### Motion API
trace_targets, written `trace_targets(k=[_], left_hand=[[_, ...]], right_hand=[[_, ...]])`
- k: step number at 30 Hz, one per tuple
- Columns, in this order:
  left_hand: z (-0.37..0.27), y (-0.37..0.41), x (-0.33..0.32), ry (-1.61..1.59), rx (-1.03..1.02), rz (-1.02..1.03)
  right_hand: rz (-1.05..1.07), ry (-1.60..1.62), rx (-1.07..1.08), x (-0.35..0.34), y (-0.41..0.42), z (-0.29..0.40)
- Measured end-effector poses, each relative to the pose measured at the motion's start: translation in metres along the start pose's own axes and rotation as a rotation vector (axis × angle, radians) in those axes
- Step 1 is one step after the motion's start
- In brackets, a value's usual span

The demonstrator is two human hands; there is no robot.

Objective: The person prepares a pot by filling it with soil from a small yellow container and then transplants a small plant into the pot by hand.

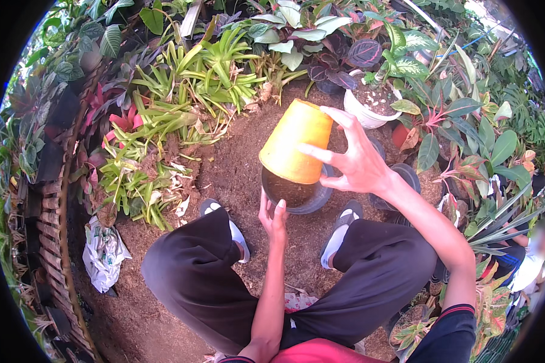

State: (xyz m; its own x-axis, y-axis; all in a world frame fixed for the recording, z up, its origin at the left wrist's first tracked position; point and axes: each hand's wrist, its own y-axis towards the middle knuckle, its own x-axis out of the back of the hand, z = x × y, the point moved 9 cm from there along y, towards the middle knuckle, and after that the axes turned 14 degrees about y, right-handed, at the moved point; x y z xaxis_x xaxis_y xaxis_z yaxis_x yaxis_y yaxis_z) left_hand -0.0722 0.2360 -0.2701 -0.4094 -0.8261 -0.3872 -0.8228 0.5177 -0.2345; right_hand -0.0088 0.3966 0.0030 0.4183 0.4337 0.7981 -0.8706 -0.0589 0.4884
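Observation:
My right hand grips a yellow tapered pot, its thumb and fingers spread along the pot's side and narrow end. The pot is tipped with its wide end downward, above a round black plastic pot. Dark material shows inside the black pot, partly hidden by the yellow one. My left hand holds the near rim of the black pot, thumb up. The black pot is between my feet.
Uprooted green plants lie in a heap at left on the bare soil. A white pot and black pots stand at right among leafy plants. A crumpled plastic bag lies by the curved edging. Another person is at far right.

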Motion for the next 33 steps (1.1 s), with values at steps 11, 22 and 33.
trace_targets(k=[11, 22, 33], left_hand=[[0.004, -0.005, 0.000, 0.013, 0.046, -0.099], [0.003, -0.001, 0.028, -0.114, 0.019, -0.226], [0.007, 0.002, 0.024, -0.046, 0.016, -0.152]], right_hand=[[-0.037, 0.026, -0.061, 0.007, 0.000, -0.009], [-0.290, 0.026, -0.534, 0.008, -0.073, -0.136], [-0.149, -0.066, -0.964, -0.114, -0.197, -0.223]])
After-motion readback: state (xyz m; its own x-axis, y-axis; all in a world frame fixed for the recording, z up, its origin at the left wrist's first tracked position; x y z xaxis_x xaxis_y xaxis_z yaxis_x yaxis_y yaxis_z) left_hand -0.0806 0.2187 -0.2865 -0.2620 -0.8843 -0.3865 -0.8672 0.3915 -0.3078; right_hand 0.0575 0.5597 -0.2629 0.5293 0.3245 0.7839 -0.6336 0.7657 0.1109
